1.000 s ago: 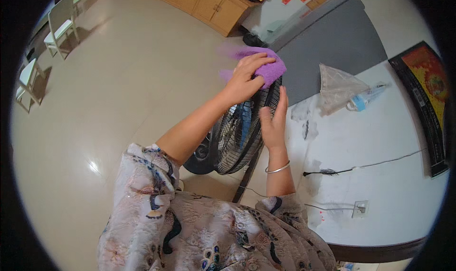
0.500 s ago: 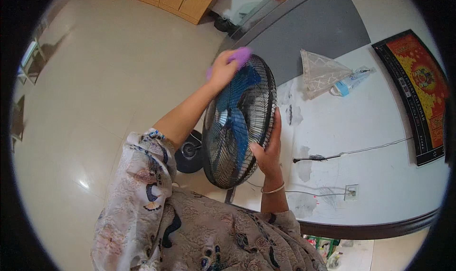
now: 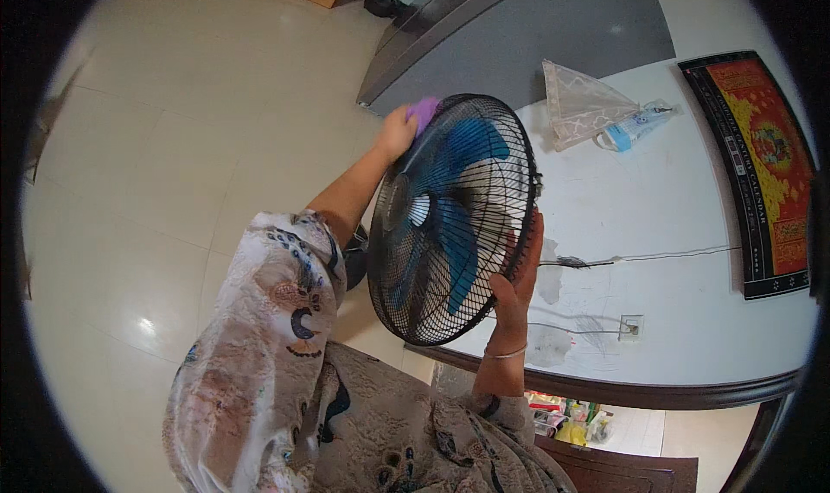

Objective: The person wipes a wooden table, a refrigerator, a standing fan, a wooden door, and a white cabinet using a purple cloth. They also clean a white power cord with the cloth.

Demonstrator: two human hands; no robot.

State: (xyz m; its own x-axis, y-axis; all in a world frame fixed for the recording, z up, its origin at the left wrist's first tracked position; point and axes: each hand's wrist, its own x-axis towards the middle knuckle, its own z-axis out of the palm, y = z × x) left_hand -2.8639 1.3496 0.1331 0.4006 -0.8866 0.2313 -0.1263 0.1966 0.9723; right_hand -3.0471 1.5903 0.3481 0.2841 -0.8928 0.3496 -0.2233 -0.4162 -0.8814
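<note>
A round electric fan (image 3: 418, 209) with a black wire cage and blue blades stands upright in front of me, its face turned partly toward the right. My left hand (image 3: 398, 136) is closed on a purple cloth (image 3: 424, 113), pressed to the cage's far left rim. Most of the cloth is hidden by the fingers and the rim. On the near right side of the cage, my right hand (image 3: 516, 292) grips the rim, thumb on the front wires. Part of the fan's dark base (image 3: 355, 267) shows behind my left forearm.
To the right is a white wall with a red and black wall calendar (image 3: 769, 165), a hanging patterned cloth (image 3: 577, 108), a blue-and-clear plastic packet (image 3: 631, 133) and a wall socket (image 3: 632, 327) with a cord. Beyond the fan rises a grey panel (image 3: 519, 52). A dark wooden edge (image 3: 657, 394) runs below.
The fan's head has turned to show more of its front and shifted right. My left hand with the cloth has slid slightly down the left rim, and my right hand has moved right.
</note>
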